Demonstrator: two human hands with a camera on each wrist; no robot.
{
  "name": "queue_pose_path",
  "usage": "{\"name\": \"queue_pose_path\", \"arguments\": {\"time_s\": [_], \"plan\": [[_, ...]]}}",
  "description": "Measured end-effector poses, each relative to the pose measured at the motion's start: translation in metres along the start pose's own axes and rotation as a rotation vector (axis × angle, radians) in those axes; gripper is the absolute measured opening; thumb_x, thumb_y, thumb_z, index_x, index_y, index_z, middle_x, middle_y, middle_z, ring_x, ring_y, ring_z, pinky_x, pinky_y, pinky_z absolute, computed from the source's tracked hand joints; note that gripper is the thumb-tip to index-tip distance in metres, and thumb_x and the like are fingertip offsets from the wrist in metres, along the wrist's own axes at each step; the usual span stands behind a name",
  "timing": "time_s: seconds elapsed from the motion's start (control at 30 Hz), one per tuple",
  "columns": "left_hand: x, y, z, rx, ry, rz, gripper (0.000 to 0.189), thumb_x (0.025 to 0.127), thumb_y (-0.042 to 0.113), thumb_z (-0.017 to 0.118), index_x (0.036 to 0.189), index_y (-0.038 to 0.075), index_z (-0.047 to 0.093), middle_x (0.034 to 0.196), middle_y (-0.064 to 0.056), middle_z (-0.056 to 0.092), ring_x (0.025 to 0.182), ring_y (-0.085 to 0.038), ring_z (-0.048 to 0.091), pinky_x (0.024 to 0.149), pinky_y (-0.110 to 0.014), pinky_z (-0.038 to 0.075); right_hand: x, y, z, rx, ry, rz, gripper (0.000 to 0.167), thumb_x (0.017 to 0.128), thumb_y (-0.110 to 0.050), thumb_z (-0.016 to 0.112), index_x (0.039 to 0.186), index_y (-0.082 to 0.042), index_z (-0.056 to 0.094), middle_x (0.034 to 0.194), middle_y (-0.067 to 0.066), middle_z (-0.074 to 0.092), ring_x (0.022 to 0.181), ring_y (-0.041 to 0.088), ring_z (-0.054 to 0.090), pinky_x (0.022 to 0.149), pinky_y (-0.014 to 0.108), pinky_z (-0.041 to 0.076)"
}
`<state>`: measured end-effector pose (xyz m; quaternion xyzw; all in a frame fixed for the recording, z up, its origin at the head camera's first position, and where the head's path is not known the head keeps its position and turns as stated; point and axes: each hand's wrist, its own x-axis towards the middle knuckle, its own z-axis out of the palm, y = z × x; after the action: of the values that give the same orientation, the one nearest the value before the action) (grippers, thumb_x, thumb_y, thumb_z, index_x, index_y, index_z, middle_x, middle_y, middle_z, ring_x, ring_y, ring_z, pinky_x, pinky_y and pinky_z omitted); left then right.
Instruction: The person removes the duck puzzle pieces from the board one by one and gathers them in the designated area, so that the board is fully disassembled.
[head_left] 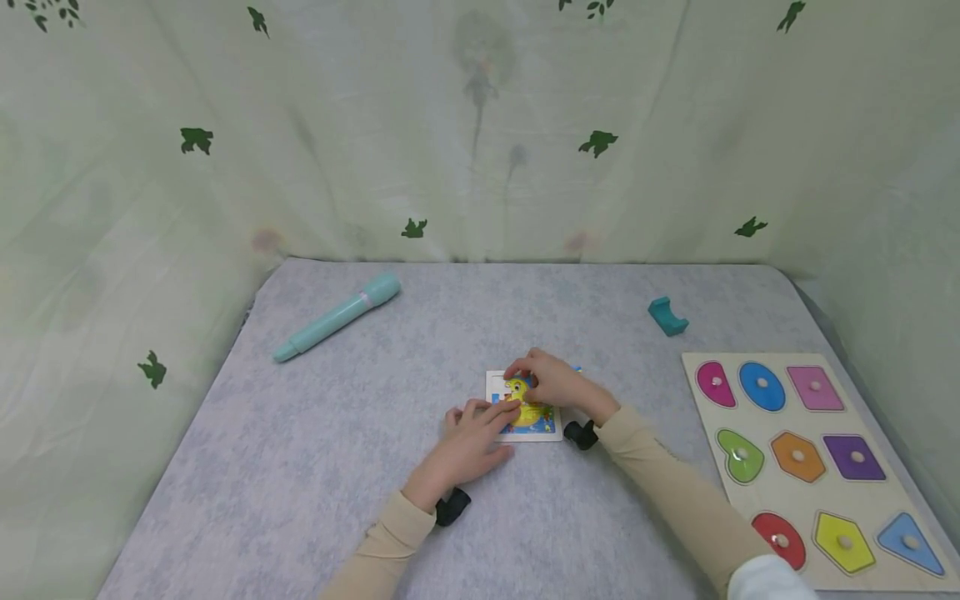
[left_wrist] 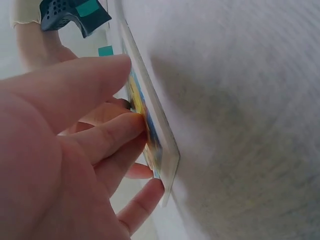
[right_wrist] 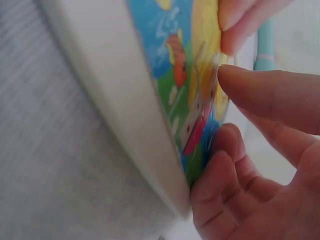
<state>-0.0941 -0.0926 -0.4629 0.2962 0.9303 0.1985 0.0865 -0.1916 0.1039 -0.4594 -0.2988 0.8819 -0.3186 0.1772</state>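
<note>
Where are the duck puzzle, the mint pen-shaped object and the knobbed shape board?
Duck puzzle (head_left: 534, 415): head view, on the yellow duck's body.
Mint pen-shaped object (head_left: 334, 322): head view, middle of its barrel.
Knobbed shape board (head_left: 795, 497): head view, bare patch between lower rows.

On the mottled grey cloth tabletop (head_left: 315, 467), a hand could pass between the small square yellow-duck puzzle (head_left: 536, 423) and the long mint-green pen (head_left: 337, 322). Both hands crowd the puzzle. The right forearm's beige sleeve (head_left: 675, 492) blocks the near approach toward the large pale wooden shape board (head_left: 802, 498); a leaf-printed fabric curtain (head_left: 480, 179) bounds the far edge.
</note>
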Motion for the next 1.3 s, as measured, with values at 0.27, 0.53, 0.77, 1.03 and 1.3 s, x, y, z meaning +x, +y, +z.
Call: {"name": "queue_pose_path", "arguments": {"time_s": [0.27,0.53,0.77,1.03,1.3], "plan": [[0.001,0.004,0.000,0.034,0.022,-0.027,0.049,0.094,0.028,0.062,0.139,0.011,0.050,0.148,0.000,0.039,0.121,-0.028,0.038,0.087,-0.056,0.026,0.001,-0.004,0.004,0.005,0.013,0.033,0.030,0.081,0.007,0.066,0.106,-0.009,0.066,0.099,0.009,0.050,0.076,0.018,0.046,0.069,0.029,0.042],[0.001,0.006,0.000,0.038,0.031,-0.037,0.047,0.094,0.027,0.063,0.137,0.011,0.052,0.147,-0.001,0.041,0.120,-0.027,0.038,0.087,-0.057,0.025,0.000,-0.001,0.008,0.015,0.055,0.007,0.034,0.079,0.009,0.064,0.106,-0.012,0.063,0.105,0.008,0.050,0.076,0.019,0.045,0.069,0.031,0.041],[0.001,0.006,0.000,0.021,0.023,-0.040,0.047,0.094,0.027,0.062,0.138,0.012,0.052,0.148,0.000,0.040,0.121,-0.028,0.038,0.088,-0.059,0.024,-0.001,0.004,0.008,0.093,0.104,-0.013,0.035,0.080,0.008,0.066,0.112,-0.005,0.062,0.100,0.005,0.055,0.082,0.020,0.049,0.074,0.032,0.044],[0.000,0.007,0.000,0.014,0.023,-0.046,0.048,0.094,0.027,0.062,0.137,0.011,0.052,0.148,-0.001,0.039,0.122,-0.028,0.037,0.089,-0.061,0.024,-0.003,0.010,0.002,0.145,0.084,-0.038,0.031,0.086,0.006,0.061,0.111,-0.010,0.066,0.097,0.005,0.058,0.080,0.018,0.051,0.073,0.032,0.043],[0.000,0.007,0.000,0.011,0.029,-0.041,0.047,0.094,0.026,0.063,0.137,0.011,0.052,0.149,-0.001,0.039,0.122,-0.029,0.037,0.089,-0.061,0.024,-0.001,0.016,0.001,0.179,0.102,-0.009,0.031,0.088,0.006,0.058,0.109,-0.015,0.066,0.096,0.002,0.062,0.078,0.017,0.053,0.072,0.032,0.044]]}}
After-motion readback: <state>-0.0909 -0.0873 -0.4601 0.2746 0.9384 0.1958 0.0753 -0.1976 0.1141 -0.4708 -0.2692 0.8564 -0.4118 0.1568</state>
